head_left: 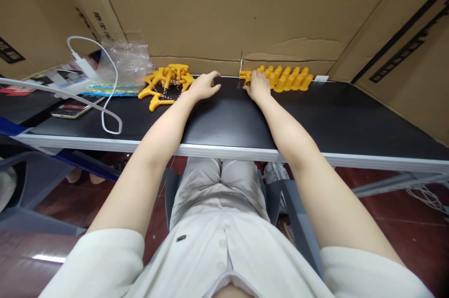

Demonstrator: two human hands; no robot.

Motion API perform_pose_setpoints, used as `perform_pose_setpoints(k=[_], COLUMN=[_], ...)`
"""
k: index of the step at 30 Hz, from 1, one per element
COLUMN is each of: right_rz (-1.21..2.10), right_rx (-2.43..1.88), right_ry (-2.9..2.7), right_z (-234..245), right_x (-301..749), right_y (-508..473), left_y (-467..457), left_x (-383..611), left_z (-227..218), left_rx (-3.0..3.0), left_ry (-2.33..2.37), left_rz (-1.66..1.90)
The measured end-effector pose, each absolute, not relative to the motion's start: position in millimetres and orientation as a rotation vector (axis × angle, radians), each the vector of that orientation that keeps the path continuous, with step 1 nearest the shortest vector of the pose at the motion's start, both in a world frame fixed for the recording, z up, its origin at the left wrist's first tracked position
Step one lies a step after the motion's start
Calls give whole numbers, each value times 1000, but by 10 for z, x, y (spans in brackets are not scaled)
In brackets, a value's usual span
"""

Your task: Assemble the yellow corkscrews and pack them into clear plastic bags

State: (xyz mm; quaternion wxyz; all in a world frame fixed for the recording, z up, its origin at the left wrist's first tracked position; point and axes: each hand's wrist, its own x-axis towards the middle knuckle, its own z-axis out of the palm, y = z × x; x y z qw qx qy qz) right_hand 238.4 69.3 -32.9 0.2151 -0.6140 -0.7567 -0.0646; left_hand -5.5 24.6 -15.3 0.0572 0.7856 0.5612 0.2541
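Observation:
My left hand is open over the black tabletop, thumb and fingers apart with nothing between them. Beside it on the left lies a loose pile of yellow T-shaped handles, with thin dark parts among them that I cannot make out clearly. My right hand is closed around a yellow plastic piece at the left end of a group. That group is made of several yellow tube-like pieces with flared ends, standing upright in close rows. My fingers hide most of the held piece.
A cardboard wall rises behind the black table. To the left are a clear plastic bag, a phone, colourful strips and a white cable. A small white label lies right of the rows.

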Motion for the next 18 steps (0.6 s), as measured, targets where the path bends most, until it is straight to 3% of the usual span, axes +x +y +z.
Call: perform_pose_setpoints(k=[18], right_rz=[-217], right_rx=[-1737], right_ry=[-2019], right_z=[-66], right_x=[2858], right_y=[847], left_y=[213], left_x=[-50], left_z=[-123], left_rx=[2434], left_ry=[1714], left_rz=[746])
